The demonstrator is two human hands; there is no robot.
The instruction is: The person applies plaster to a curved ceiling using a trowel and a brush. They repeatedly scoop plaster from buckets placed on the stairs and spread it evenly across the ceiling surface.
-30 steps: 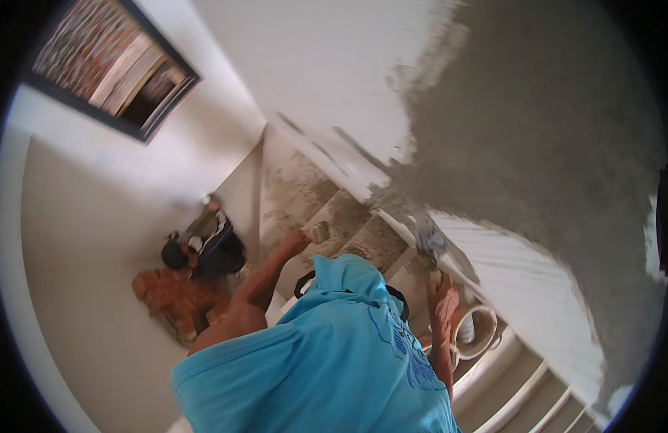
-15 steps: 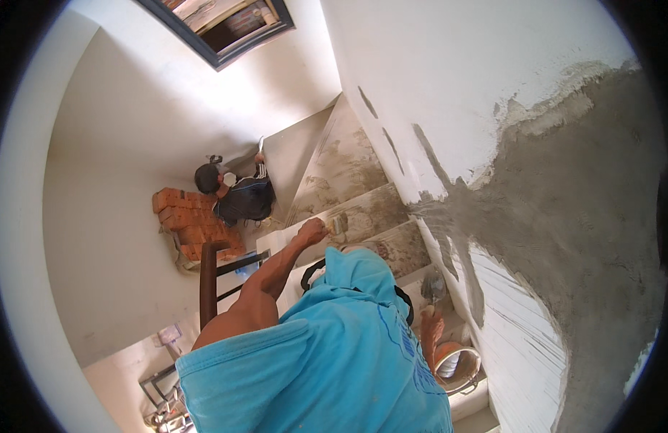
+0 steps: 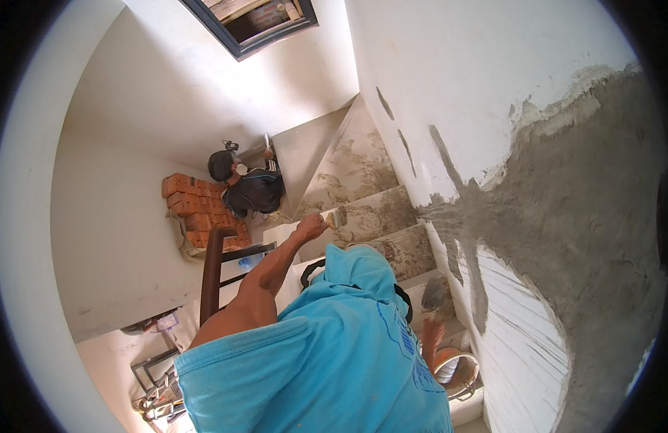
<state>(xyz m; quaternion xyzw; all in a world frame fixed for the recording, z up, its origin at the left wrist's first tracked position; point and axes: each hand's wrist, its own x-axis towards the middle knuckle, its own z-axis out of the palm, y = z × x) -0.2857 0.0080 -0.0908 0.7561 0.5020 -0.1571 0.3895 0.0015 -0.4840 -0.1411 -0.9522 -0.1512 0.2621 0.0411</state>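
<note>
My left hand (image 3: 312, 226) reaches out over dusty concrete steps (image 3: 381, 216), closed on a brush with a pale handle (image 3: 334, 219). My right hand (image 3: 432, 333) is lower on the right, beside the wall, closed on a trowel (image 3: 436, 296) whose grey blade points forward. Below it stands an orange bucket (image 3: 449, 355) with something white inside. Grey plaster (image 3: 579, 187) covers much of the right wall, with rough edges against the white surface. My blue shirt (image 3: 319, 368) hides part of the lower steps.
A co-worker in dark clothing (image 3: 253, 189) crouches at the stair turn, a white tool in a raised hand, beside stacked bricks (image 3: 193, 195). A metal railing (image 3: 211, 281) runs along the left of the steps. A dark-framed window (image 3: 247, 29) is above; assorted items (image 3: 161, 390) lie below left.
My view has swung, shifting the window, co-worker and bricks rightward and upward in the picture. My right hand with the trowel appears lower in the picture; my left still grips the brush.
</note>
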